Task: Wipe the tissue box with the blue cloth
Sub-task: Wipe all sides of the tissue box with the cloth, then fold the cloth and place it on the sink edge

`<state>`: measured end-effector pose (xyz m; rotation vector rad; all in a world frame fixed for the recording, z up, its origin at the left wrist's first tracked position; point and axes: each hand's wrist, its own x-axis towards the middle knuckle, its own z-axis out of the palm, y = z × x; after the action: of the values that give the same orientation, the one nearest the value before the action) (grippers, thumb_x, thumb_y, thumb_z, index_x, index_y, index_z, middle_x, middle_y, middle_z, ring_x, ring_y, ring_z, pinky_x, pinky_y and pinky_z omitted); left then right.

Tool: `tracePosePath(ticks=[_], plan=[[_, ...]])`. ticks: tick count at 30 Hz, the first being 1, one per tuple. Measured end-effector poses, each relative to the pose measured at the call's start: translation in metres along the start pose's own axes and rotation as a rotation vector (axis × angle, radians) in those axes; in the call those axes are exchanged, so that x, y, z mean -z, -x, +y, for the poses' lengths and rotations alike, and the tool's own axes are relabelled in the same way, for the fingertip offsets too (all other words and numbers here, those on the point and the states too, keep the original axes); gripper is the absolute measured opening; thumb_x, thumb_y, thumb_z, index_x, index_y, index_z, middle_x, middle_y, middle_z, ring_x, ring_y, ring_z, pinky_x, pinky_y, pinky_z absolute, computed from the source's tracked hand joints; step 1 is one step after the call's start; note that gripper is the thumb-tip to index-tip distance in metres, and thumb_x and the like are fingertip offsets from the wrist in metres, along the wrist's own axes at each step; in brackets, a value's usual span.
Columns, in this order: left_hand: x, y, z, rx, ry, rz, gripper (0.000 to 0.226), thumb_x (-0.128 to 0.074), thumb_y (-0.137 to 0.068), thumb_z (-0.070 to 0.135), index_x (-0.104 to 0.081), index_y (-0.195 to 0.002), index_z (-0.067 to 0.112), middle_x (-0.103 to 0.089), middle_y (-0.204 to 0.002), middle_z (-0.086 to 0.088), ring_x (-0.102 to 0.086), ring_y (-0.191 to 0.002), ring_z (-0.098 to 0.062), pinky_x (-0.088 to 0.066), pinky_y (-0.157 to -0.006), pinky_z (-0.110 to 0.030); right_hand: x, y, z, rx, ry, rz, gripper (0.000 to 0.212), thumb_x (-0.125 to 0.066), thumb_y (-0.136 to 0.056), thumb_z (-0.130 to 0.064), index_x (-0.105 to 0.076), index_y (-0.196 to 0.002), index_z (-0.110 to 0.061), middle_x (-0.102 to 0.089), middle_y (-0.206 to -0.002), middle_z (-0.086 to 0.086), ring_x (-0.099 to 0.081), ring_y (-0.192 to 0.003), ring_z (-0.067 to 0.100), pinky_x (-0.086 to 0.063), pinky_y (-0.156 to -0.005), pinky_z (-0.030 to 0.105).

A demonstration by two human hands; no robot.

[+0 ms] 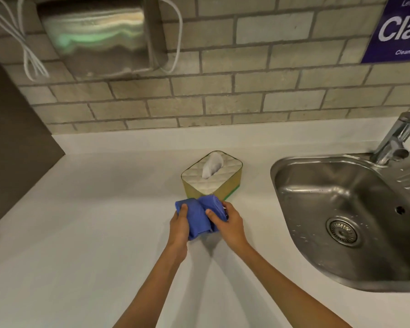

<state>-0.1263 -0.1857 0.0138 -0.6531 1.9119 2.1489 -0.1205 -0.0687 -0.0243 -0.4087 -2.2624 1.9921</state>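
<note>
Both hands closed on the blue cloth [200,215], bunched into a thick wad just above the white surface [92,233]. Left hand [179,227] gripping the left end, thumb laid over the top of the fabric. Right hand [227,223] wrapped around the right end, thumb pressed into the middle fold, fingers curled out of sight beneath. Forearms reaching in from the near edge, converging at the cloth.

Tissue box [211,177] sitting on the surface just beyond the cloth, slightly to the right, one corner pointing toward the hands. Quilted pale top, tan sides, a green strip along the lower right edge, one white tissue [212,165] standing up from the slot. Far edge of the cloth overlapping the box's near corner in view; contact impossible to confirm.

Steel sink [291,176] set into the surface at right, tap [397,136] at its far right corner. Grey brick wall [246,95] behind.
</note>
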Motion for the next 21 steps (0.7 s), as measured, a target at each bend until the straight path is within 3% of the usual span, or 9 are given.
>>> tracePosePath(ticks=[2, 5, 9, 13, 15, 18, 21], plan=[[0.003, 0.004, 0.000, -0.027, -0.054, -0.016, 0.045, -0.037, -0.098, 0.035, -0.049, -0.133, 0.010, -0.059, -0.128, -0.015, -0.058, -0.103, -0.027, -0.049, -0.072, -0.029, 0.007, 0.000, 0.001, -0.046, -0.007, 0.046, 0.020, -0.067, -0.082, -0.023, -0.063, -0.095, -0.007, -0.064, -0.086, 0.005, -0.058, -0.080, 0.021, -0.046, -0.071, 0.028], [0.007, 0.008, 0.003, -0.047, -0.104, -0.037, 0.044, -0.039, -0.098, 0.036, -0.049, -0.132, 0.010, -0.059, -0.126, -0.009, -0.056, -0.112, -0.027, -0.047, -0.084, -0.030, 0.027, 0.006, -0.001, -0.101, -0.109, 0.111, 0.012, -0.063, -0.086, -0.016, -0.062, -0.084, -0.004, -0.062, -0.082, 0.011, -0.056, -0.078, 0.024, -0.046, -0.072, 0.034], [0.009, 0.012, -0.001, -0.220, -0.296, -0.063, 0.033, -0.037, -0.098, 0.036, -0.058, -0.109, 0.013, -0.059, -0.098, 0.000, -0.055, -0.092, -0.018, -0.044, -0.070, -0.020, 0.065, 0.013, -0.011, -0.137, -0.099, 0.098, 0.018, -0.065, -0.084, -0.014, -0.057, -0.074, -0.001, -0.056, -0.078, 0.014, -0.051, -0.076, 0.023, -0.041, -0.065, 0.031], [0.001, 0.018, -0.019, -0.298, -0.432, -0.116, 0.038, -0.041, -0.097, 0.035, -0.053, -0.077, 0.005, -0.054, -0.078, -0.009, -0.050, -0.076, -0.022, -0.038, -0.063, -0.028, 0.105, 0.024, -0.020, -0.191, -0.078, 0.108, 0.024, -0.068, -0.082, -0.014, -0.065, -0.091, 0.008, -0.063, -0.089, 0.018, -0.058, -0.083, 0.026, -0.048, -0.073, 0.035], [-0.009, 0.024, -0.026, -0.260, -0.410, -0.187, 0.035, -0.044, -0.096, 0.034, -0.053, -0.077, 0.006, -0.055, -0.079, -0.009, -0.051, -0.077, -0.022, -0.040, -0.065, -0.029, 0.126, 0.034, -0.019, -0.223, -0.073, 0.131, 0.029, -0.068, -0.082, -0.012, -0.064, -0.098, 0.012, -0.066, -0.098, 0.024, -0.061, -0.088, 0.029, -0.051, -0.074, 0.033], [-0.027, 0.036, -0.039, -0.167, -0.358, -0.301, 0.028, -0.049, -0.095, 0.031, -0.056, -0.085, 0.006, -0.058, -0.088, -0.013, -0.053, -0.082, -0.023, -0.043, -0.075, -0.036, 0.161, 0.052, -0.014, -0.311, -0.109, 0.064, 0.033, -0.064, -0.083, -0.003, -0.060, -0.111, 0.014, -0.062, -0.117, 0.029, -0.063, -0.101, 0.038, -0.050, -0.093, 0.046], [-0.048, 0.050, -0.054, -0.089, -0.356, -0.421, 0.026, -0.051, -0.094, 0.031, -0.055, -0.088, 0.006, -0.056, -0.088, -0.014, -0.053, -0.083, -0.025, -0.046, -0.075, -0.039, 0.199, 0.073, -0.005, -0.382, -0.124, 0.073, 0.033, -0.063, -0.082, 0.001, -0.060, -0.113, 0.011, -0.062, -0.117, 0.025, -0.062, -0.097, 0.032, -0.048, -0.096, 0.043]])
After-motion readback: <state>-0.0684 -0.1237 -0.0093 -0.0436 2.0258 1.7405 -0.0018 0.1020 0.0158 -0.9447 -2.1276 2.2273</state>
